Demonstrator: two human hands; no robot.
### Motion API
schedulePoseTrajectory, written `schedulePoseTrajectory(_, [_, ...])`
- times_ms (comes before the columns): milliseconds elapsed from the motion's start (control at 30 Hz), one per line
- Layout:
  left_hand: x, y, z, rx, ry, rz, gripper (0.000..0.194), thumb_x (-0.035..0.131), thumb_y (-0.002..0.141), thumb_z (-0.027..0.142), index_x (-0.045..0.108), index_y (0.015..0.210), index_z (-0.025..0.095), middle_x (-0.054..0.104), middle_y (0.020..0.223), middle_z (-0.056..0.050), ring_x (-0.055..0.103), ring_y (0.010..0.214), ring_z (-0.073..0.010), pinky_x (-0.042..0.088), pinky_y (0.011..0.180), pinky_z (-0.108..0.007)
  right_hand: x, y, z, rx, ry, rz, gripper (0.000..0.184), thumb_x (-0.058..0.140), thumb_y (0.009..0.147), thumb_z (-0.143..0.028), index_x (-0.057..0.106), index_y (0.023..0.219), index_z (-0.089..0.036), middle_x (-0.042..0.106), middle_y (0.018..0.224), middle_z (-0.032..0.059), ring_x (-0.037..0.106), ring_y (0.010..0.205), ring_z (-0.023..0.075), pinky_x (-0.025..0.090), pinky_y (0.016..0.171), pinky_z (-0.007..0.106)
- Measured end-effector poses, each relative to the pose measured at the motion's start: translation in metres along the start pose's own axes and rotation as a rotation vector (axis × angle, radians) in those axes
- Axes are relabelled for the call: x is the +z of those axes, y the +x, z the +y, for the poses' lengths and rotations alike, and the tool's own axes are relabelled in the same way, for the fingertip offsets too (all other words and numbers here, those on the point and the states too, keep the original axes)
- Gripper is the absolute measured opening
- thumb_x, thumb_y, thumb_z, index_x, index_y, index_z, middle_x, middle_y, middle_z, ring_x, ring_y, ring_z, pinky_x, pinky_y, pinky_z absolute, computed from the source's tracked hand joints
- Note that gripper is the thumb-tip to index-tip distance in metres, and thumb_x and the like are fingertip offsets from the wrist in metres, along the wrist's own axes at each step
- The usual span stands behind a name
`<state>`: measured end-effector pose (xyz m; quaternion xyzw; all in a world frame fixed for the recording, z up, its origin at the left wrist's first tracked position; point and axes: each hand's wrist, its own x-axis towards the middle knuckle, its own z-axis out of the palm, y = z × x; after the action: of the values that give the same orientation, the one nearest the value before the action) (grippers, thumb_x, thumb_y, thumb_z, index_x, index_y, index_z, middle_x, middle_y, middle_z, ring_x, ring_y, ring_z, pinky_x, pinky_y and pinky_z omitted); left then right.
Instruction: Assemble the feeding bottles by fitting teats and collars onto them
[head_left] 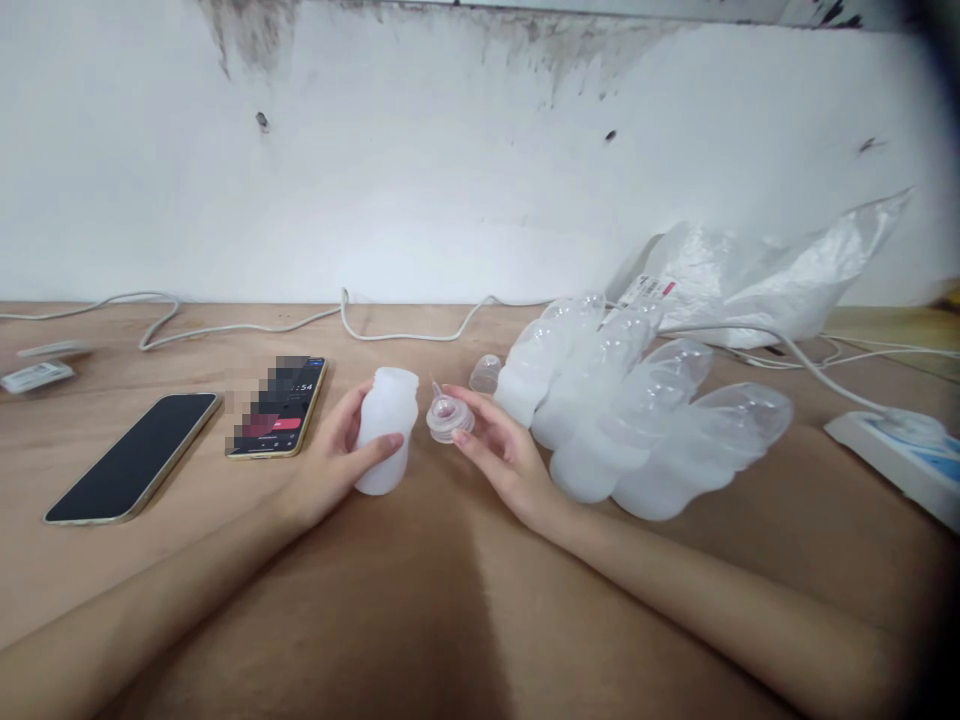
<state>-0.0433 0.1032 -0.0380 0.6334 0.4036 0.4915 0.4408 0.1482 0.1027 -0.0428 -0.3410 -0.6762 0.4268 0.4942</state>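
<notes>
My left hand (349, 450) is wrapped round a frosted white plastic bottle (390, 420), whose open neck points up. Just right of it, my right hand (506, 450) pinches a clear nipple cap (450, 415) with a ringed base and a thin pointed tip. A small gap separates the cap from the bottle. Behind my right fingers a small clear dome cover (486, 372) stands on the table. Several frosted bottles with clear domed tops (622, 410) lie in a cluster beside my right hand, overlapping one another.
Two phones lie at left, one dark-screened (135, 460) and one lit (281, 410). A white cable (420, 337) runs along the wall. At right are a crumpled plastic bag (750, 280) and a power strip (892, 450). A small white object (37, 376) sits far left.
</notes>
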Motion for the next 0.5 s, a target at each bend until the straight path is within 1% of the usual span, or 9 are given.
schedulePoseTrajectory(100, [-0.0015,-0.0036,-0.0008,0.112,0.214,-0.064,0.048,0.062,0.074,0.029,0.045,0.118,0.024,0.052,0.120,-0.006,0.049,0.111,-0.0231,0.041,0.092,-0.035,-0.0009,0.0007,0.0006,0.033,0.198,0.026,0.027,0.057,0.079,-0.034,0.050,0.103,-0.024,0.056,0.113,0.0053,0.050,0.111,0.0195,0.039,0.098,0.039])
schedulePoseTrajectory(133, [-0.0017,-0.0046,-0.0010,0.145,0.266,-0.080,0.048,0.062,0.074,0.028,0.043,0.119,0.023,0.051,0.121,-0.006,0.048,0.112,-0.0229,0.039,0.094,-0.035,-0.0009,0.0004,0.0003,0.033,0.250,0.038,0.028,0.059,0.077,-0.033,0.050,0.102,-0.025,0.056,0.111,0.0045,0.051,0.109,0.0190,0.040,0.097,0.038])
schedulePoseTrajectory(200, [-0.0019,-0.0063,-0.0015,0.191,0.310,-0.074,0.050,0.062,0.074,0.026,0.040,0.119,0.022,0.050,0.120,-0.008,0.049,0.111,-0.0225,0.040,0.094,-0.036,-0.0009,-0.0007,-0.0010,0.037,0.320,0.056,0.032,0.062,0.075,-0.032,0.048,0.104,-0.026,0.054,0.113,0.0040,0.052,0.108,0.0184,0.041,0.095,0.037])
schedulePoseTrajectory(267, [-0.0021,-0.0073,-0.0029,0.188,0.315,-0.047,0.049,0.063,0.073,0.026,0.039,0.116,0.021,0.052,0.116,-0.009,0.052,0.107,-0.0221,0.043,0.089,-0.035,-0.0009,-0.0019,-0.0028,0.066,0.351,0.048,0.037,0.061,0.076,-0.033,0.047,0.109,-0.027,0.050,0.118,0.0049,0.051,0.109,0.0187,0.042,0.094,0.038])
schedulePoseTrajectory(333, [-0.0028,-0.0071,-0.0049,0.184,0.322,-0.021,0.046,0.063,0.072,0.026,0.041,0.112,0.021,0.055,0.112,-0.009,0.055,0.102,-0.0223,0.046,0.084,-0.035,-0.0012,-0.0026,-0.0043,0.088,0.351,0.037,0.035,0.060,0.076,-0.034,0.048,0.108,-0.027,0.049,0.120,0.0050,0.049,0.112,0.0191,0.041,0.096,0.038])
schedulePoseTrajectory(433, [-0.0044,-0.0057,-0.0067,0.211,0.380,0.011,0.045,0.064,0.071,0.027,0.044,0.111,0.020,0.056,0.112,-0.010,0.055,0.102,-0.0235,0.045,0.085,-0.036,-0.0017,-0.0023,-0.0048,0.066,0.329,0.100,0.028,0.061,0.075,-0.034,0.050,0.100,-0.027,0.051,0.115,0.0026,0.047,0.114,0.0185,0.039,0.098,0.038])
schedulePoseTrajectory(500, [-0.0052,-0.0048,-0.0056,0.224,0.430,0.022,0.045,0.064,0.071,0.028,0.047,0.111,0.020,0.056,0.113,-0.010,0.054,0.103,-0.0244,0.045,0.086,-0.036,-0.0017,-0.0017,-0.0045,0.061,0.320,0.142,0.029,0.062,0.074,-0.033,0.050,0.099,-0.027,0.052,0.112,0.0024,0.047,0.114,0.0185,0.039,0.099,0.038])
